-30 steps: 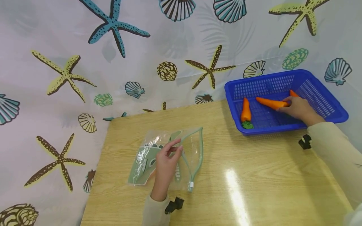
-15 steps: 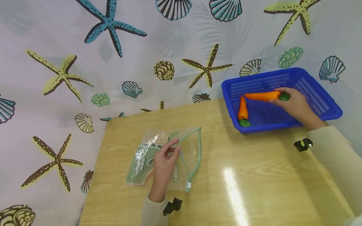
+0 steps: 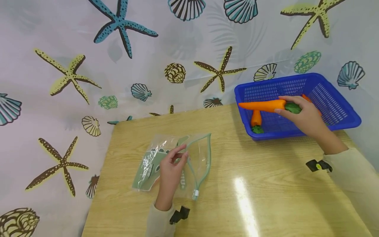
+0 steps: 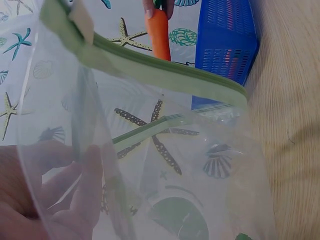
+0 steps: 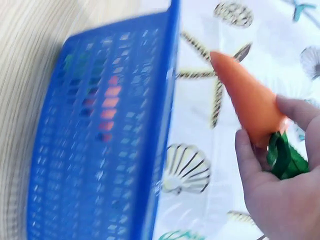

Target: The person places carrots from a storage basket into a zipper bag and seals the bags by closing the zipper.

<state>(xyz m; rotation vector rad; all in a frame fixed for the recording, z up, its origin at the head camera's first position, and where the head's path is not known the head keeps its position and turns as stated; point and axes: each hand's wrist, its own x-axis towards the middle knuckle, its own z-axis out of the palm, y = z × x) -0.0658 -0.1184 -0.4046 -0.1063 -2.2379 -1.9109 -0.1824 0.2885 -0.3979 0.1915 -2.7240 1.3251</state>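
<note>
We see an orange carrot (image 3: 262, 105) with a dark green leafy top, and a second orange carrot (image 3: 256, 119) with a green top inside a bright blue mesh basket (image 3: 340, 108). The pouch (image 3: 177, 164) is clear plastic with a pale green zip edge and green print. The table (image 3: 266, 184) is light wood grain, and the backdrop (image 3: 118, 49) is white with blue, yellow and brown starfish and shells.

Left hand (image 3: 170, 163): palm down, fingers curled, thumb and forefinger pinching. Right hand (image 3: 306, 116): raised, fingers and thumb wrapped in a grip; forearm extended forward.
</note>
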